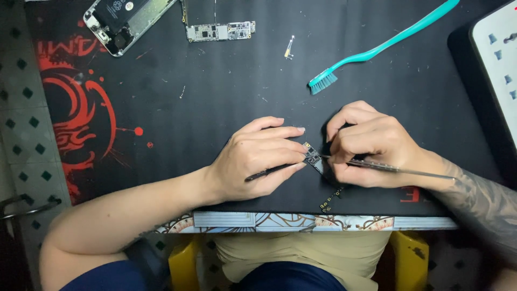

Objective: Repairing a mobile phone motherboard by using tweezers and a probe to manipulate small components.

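Left hand [253, 161] pins a small circuit board piece [313, 157] to the black mat [231, 91], fingers closed around dark tweezers [269, 172] whose tips meet the board's edge. Right hand [371, 145] is clenched on a thin metal probe [398, 170], tip touching the board's top right between the two hands. Looks like fine picking or prying at a component on the board; any further move calls for tiny, steady tip pressure with the left hand keeping the piece flat. A loose flex strip [329, 200] lies just below the board, near the mat's front edge, so little room toward the body. Open mat above the hands; teal brush [377, 48] up right, bare logic board [221, 31] and opened phone [126, 21] at the top left, well apart. White power strip [498, 59] crowds the right edge.
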